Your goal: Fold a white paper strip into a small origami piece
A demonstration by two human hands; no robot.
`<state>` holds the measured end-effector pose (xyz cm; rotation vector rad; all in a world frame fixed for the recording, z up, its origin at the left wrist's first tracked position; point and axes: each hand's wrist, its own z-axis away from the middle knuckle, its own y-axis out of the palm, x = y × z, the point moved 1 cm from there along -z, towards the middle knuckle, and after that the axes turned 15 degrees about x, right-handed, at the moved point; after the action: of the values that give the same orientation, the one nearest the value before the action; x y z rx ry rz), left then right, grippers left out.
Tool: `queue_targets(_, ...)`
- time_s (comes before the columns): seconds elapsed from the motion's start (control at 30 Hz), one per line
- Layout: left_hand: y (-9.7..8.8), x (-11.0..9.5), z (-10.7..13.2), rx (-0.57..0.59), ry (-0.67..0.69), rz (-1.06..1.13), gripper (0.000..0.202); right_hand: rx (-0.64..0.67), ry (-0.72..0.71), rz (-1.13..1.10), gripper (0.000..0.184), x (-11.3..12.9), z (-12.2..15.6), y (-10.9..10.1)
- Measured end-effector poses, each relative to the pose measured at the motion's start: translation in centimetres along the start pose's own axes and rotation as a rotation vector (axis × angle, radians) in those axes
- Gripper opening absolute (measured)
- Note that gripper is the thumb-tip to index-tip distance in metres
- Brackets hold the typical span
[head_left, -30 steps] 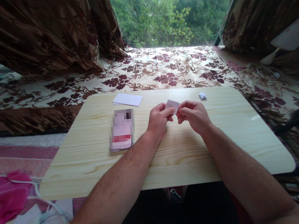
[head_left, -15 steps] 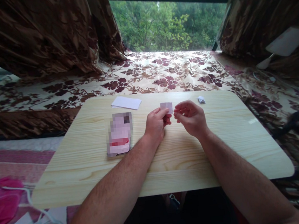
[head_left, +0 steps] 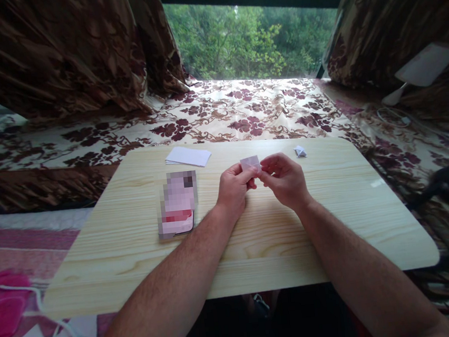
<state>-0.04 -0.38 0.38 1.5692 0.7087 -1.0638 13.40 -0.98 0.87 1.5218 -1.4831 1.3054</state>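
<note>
A small squarish piece of folded paper (head_left: 250, 162), pale and with creases showing, is held up over the middle of the table. My left hand (head_left: 234, 183) pinches its lower left part, thumb on top. From the other side, the thumb and fingertips of my right hand (head_left: 284, 177) close on its lower right corner. The fingers hide the paper's lower edge. To the right, beyond my right hand, lies a small white folded paper shape (head_left: 299, 151).
White paper sheets (head_left: 188, 156) lie in a stack at the table's back left. Nearer me is a phone (head_left: 178, 202), partly pixelated. The light wood table (head_left: 272, 248) meets a ledge with flowered cloth (head_left: 246, 108). A lamp (head_left: 427, 67) stands far right.
My right hand has moved left and its fingertips now meet the paper, where before there was a gap. The paper has tilted slightly, and the view has shifted a little.
</note>
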Motion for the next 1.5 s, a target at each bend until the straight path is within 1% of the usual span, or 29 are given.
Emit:
queue_targets(0.13,-0.04,0.04,-0.09,-0.006,0.013,-0.031,0.016,-0.002,-0.015,-0.012,0.029,-0.17,-0.01,-0.04)
queue_targets(0.33,-0.14,0.17,-0.07,-0.009,0.026,-0.092,0.016,-0.005,0.018,-0.036,0.033,-0.54,-0.04,-0.07)
queue_targets(0.5,-0.30,0.32,-0.05,0.000,0.049,-0.132,0.017,0.007,0.002,-0.046,0.028,-0.47,-0.07,-0.12)
queue_targets(0.7,-0.33,0.35,0.01,-0.020,0.048,-0.148,0.017,0.015,0.011,-0.095,0.024,0.10,0.02,0.05)
queue_targets(0.77,-0.35,0.37,0.06,-0.005,0.052,-0.154,0.018,0.004,0.017,-0.111,0.022,0.19,0.02,0.09)
queue_targets(0.97,-0.24,0.34,0.07,0.023,0.053,-0.047,0.022,-0.012,0.016,-0.094,0.016,0.14,0.03,0.02)
queue_targets(1.1,-0.10,0.10,0.05,0.033,0.009,0.044,0.026,-0.022,0.013,-0.089,0.017,0.19,0.02,0.01)
queue_targets(1.2,-0.04,-0.13,0.12,0.049,-0.017,0.091,0.026,-0.033,0.011,-0.104,0.020,0.21,-0.01,0.04)
queue_targets(1.33,0.00,-0.29,0.16,0.071,-0.042,0.129,0.023,-0.039,0.010,-0.126,0.021,0.09,0.01,0.00)
queue_targets(1.5,0.02,-0.21,0.09,0.066,-0.036,0.125,0.024,-0.039,-0.023,-0.141,0.018,0.05,0.11,-0.12)
